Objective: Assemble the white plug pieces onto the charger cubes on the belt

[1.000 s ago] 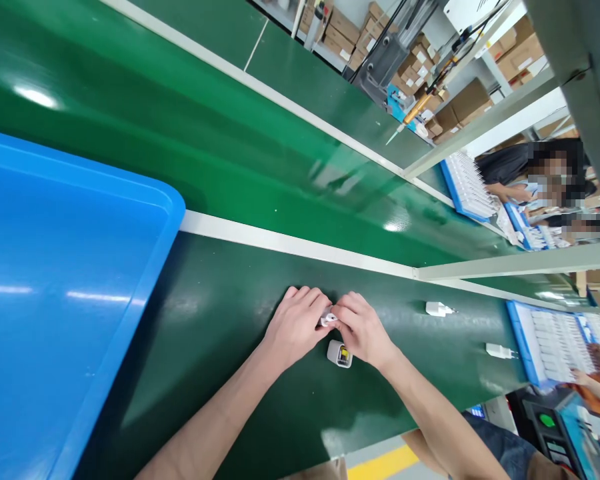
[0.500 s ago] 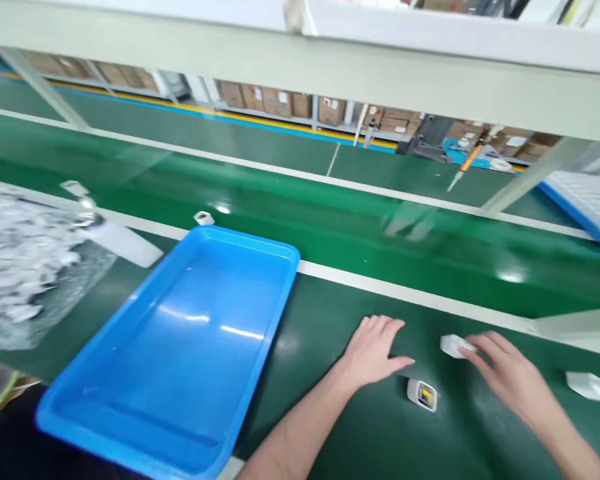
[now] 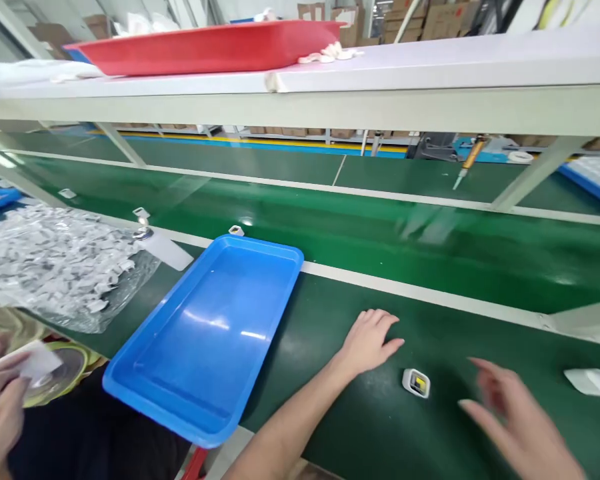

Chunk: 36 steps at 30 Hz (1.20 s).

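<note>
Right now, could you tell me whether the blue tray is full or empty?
Empty: the blue tray shows a bare glossy floor from wall to wall, with only light reflections in it.

Bright overhead light glares on the blue tray (image 3: pixel 260 257); the right hand (image 3: pixel 510 417) is motion-blurred.

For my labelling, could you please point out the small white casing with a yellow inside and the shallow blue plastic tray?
small white casing with a yellow inside (image 3: pixel 416 383), head view, on its open top face.
shallow blue plastic tray (image 3: pixel 205 333), head view, on its bare floor.
</note>
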Available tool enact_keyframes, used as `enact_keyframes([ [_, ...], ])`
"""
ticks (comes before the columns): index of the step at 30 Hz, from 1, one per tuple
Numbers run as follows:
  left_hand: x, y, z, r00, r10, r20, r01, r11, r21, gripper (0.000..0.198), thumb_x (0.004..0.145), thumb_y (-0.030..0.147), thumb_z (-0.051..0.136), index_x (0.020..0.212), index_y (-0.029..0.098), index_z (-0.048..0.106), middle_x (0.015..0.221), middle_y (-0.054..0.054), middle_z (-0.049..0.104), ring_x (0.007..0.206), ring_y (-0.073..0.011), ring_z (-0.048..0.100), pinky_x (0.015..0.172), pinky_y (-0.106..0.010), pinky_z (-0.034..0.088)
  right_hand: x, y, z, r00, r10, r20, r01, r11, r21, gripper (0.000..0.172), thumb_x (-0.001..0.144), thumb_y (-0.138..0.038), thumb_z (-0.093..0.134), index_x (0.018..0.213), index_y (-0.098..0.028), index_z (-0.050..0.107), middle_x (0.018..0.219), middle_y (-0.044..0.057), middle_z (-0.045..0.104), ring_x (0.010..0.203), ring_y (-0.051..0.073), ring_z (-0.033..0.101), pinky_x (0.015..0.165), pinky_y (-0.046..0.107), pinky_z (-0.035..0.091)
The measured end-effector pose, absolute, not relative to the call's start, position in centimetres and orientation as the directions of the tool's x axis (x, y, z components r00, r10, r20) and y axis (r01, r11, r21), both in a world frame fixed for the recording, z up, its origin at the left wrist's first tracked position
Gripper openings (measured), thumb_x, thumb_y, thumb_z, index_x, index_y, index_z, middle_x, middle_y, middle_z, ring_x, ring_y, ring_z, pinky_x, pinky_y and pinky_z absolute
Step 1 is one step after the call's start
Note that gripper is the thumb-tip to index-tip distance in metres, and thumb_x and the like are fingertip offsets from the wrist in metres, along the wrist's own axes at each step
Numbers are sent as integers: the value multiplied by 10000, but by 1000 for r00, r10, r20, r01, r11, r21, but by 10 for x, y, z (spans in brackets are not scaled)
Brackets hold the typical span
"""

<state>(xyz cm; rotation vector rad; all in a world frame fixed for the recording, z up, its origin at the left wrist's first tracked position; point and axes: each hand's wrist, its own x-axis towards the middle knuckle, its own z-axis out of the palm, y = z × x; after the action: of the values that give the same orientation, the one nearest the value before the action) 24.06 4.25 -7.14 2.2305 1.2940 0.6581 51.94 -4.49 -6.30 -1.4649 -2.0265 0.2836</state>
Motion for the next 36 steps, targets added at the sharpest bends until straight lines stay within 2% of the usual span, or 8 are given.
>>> enact_keyframes([
  [2,242,45,-70,425,888,173,641,-431,635,349,929,364,664,1239,214,611,1234,-82,657,1163,-252,599,1017,-439,465,488,-42,-64,-346,925,157,756,375,-537,605,920,-501,663,1450,-318,436,1162,97,611,894,269,700,671,381,654],
  [5,244,55,-68,392,904,172,606,-394,691,255,958,322,611,1177,194,637,1180,-86,671,1095,-233,630,990,-436,484,450,-17,-62,-476,866,151,755,491,-435,369,899,-331,730,1221,-253,565,1089,71,609,901,260,684,738,400,631],
  [7,246,67,-65,363,917,165,568,-358,741,201,983,319,562,1100,186,656,1091,-70,696,984,-197,667,914,-378,526,439,9,-62,-503,853,142,752,513,-415,351,868,-302,783,1139,-224,575,1070,66,605,919,257,667,782,407,611],
  [15,248,107,-67,234,957,171,426,-259,867,316,1044,398,424,1032,180,651,908,-39,699,730,-133,646,715,-274,528,439,66,-78,-403,892,203,588,422,-690,412,845,-277,821,1158,-224,558,1137,64,617,998,224,630,853,366,548],
  [20,241,103,-69,473,864,172,345,-361,866,340,924,402,660,1213,230,607,1036,-41,679,878,-166,632,790,-304,512,446,62,-86,-374,897,235,464,401,-790,369,955,-316,686,1272,-242,512,1173,84,633,1036,219,631,859,366,553],
  [24,244,102,-63,554,814,172,407,-445,797,354,911,356,672,1229,231,580,1147,-67,683,1022,-217,627,907,-372,473,450,60,-83,-330,869,368,464,489,-739,348,988,-252,609,1323,-260,512,1151,93,667,992,237,663,849,396,580],
  [29,249,101,-59,625,772,118,415,-456,787,241,918,365,639,1123,239,614,1075,-27,724,893,-197,642,825,-378,426,449,54,-78,-304,804,512,469,594,-654,513,970,-175,603,1451,-268,450,1148,102,704,973,289,708,780,436,609],
  [36,248,100,-58,664,737,124,324,-434,841,223,901,339,667,1094,232,638,904,-2,717,792,-154,633,825,-348,459,449,43,-81,-271,750,603,489,647,-585,458,973,-186,619,1414,-226,504,1123,120,720,870,247,702,676,379,579],
])
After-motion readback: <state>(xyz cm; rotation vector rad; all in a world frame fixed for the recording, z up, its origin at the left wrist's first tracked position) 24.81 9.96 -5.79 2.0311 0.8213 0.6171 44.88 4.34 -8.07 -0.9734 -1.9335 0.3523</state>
